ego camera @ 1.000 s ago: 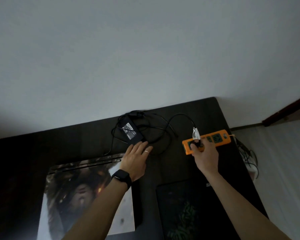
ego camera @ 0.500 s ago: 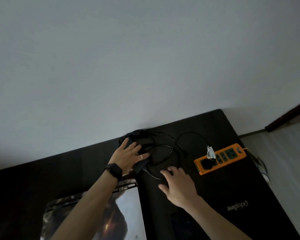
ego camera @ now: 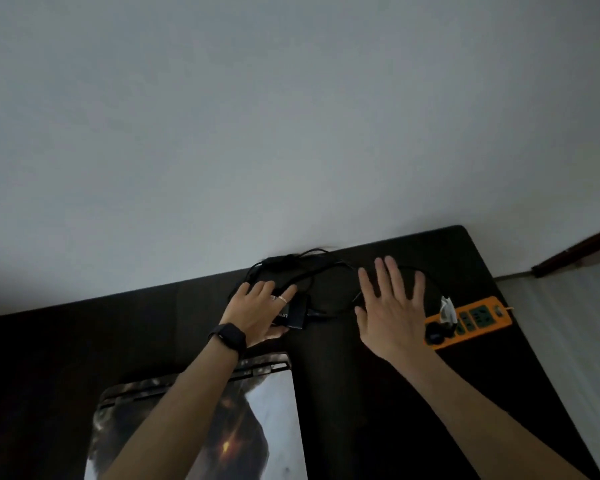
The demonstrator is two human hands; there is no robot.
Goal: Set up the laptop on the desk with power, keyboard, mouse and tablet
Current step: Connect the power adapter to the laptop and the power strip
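A: Two hands to log, head view only. Tagging left hand (ego camera: 257, 311) first: grasping power adapter (ego camera: 293, 315), fingers laid over its top, thumb tucked under its near edge.
B: Agreed. Noting watch (ego camera: 227, 336) on that wrist, ring (ego camera: 282, 299) on one finger. And right hand (ego camera: 390, 306)?
A: Logging as released, fingers straight and spread, holding nothing. Over cable (ego camera: 323, 271) or touching it, can't tell which.
B: Placing cable loops past both hands' fingertips, up against wall (ego camera: 291, 133).
A: Putting orange power strip (ego camera: 475, 318) just off right hand's outer side. Black plug (ego camera: 435, 334) seated in its near end, white tag (ego camera: 447, 308) just above.
B: Laptop (ego camera: 271, 410)?
A: Lying flat under left forearm, back of the wrist, printed picture on top, on dark desk (ego camera: 413, 410).
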